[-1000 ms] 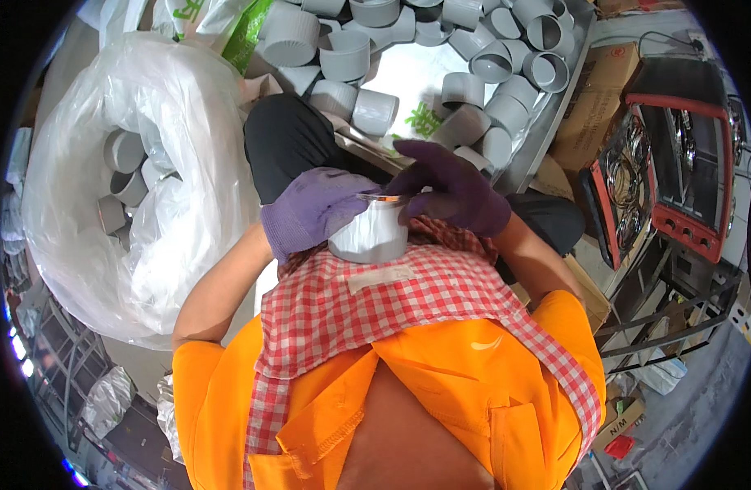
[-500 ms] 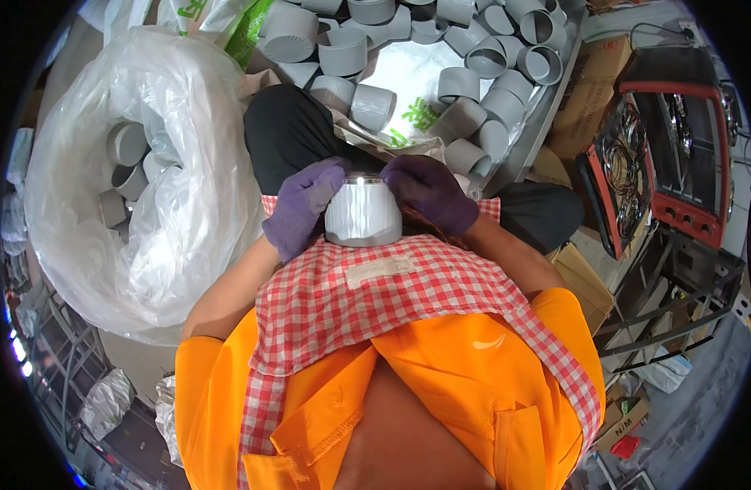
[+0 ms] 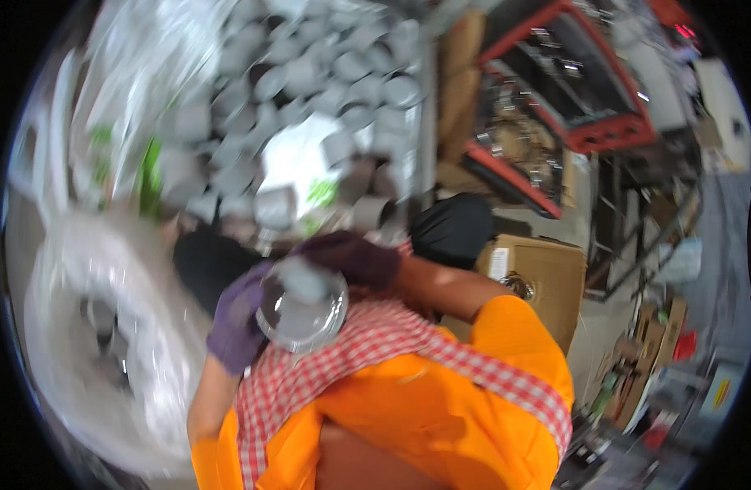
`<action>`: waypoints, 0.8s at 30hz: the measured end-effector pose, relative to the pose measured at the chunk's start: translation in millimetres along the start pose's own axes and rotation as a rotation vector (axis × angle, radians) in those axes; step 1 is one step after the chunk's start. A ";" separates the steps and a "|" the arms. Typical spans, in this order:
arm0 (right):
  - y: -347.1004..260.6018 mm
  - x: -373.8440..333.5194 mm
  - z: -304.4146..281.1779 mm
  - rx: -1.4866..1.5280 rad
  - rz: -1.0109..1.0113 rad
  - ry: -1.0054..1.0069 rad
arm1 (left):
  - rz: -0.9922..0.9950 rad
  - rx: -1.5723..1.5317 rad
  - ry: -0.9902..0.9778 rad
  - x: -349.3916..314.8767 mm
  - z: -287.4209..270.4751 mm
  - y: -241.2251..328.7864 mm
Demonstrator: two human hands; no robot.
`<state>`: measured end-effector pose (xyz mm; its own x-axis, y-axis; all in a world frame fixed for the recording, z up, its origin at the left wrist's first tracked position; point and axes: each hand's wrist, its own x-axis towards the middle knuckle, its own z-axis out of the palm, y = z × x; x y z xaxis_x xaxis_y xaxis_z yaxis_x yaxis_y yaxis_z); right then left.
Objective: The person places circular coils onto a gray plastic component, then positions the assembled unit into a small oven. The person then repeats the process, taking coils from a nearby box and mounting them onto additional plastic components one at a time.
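Observation:
Just above my lap is a grey cup (image 3: 303, 304) with a shiny round end tipped up toward me; blur hides which end it is. My left hand (image 3: 240, 317), in a purple glove, grips the cup's left side with closed fingers. At the cup's far right side, my right hand (image 3: 356, 256), in a darker-looking purple glove, is bent over the wall and holds it too, its fingertips partly hidden. A red checked apron (image 3: 343, 336) lies under the cup.
Ahead, a tray (image 3: 427, 106) holds many loose grey cups (image 3: 302, 75). A clear plastic bag (image 3: 159, 392) with more cups stands at my left. Rightward are a cardboard box (image 3: 547, 282), an open red-framed oven (image 3: 608, 131) and a metal rack (image 3: 608, 220).
The cup has tipped from upright to showing its round end, still in both hands. My head view has swung rightward, so the surroundings shift left in it and look smeared.

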<state>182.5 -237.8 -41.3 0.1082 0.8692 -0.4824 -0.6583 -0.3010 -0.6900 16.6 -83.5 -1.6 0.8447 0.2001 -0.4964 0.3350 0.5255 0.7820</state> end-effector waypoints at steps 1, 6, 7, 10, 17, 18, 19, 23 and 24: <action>-1.0 6.3 -3.6 -0.106 -0.103 -0.082 | -0.003 0.006 -0.017 2.2 6.1 6.8; -26.7 -6.8 -6.4 -0.308 -0.114 -0.175 | 0.030 0.142 -0.026 12.3 15.0 11.9; -27.8 -8.3 -6.8 -0.356 -0.132 -0.172 | 0.029 0.194 -0.035 15.8 14.3 11.4; -12.0 10.6 -41.4 -0.098 -0.358 -0.178 | 0.170 0.408 0.070 15.9 16.2 34.5; -208.0 -72.1 -269.1 -1.496 -1.057 1.616 | 0.591 0.442 1.109 -109.6 -152.4 113.1; -231.8 -90.4 -299.2 -1.500 -0.892 1.778 | 0.539 0.818 1.475 -106.5 -151.7 114.1; -248.8 -105.1 -329.7 -1.544 -0.776 2.007 | 0.493 1.086 1.607 -114.3 -178.7 108.0; -304.5 -116.4 -350.4 -1.255 0.186 2.041 | 0.491 0.311 1.239 -86.0 -160.0 73.7; -314.6 -118.0 -346.7 -1.234 0.261 1.964 | 0.476 0.461 1.182 -73.6 -160.1 66.0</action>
<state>635.1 -381.7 45.6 0.9459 -0.2656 0.1865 -0.2574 -0.9640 -0.0673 -90.3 68.8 26.3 0.1343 0.9909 0.0136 0.4186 -0.0692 0.9055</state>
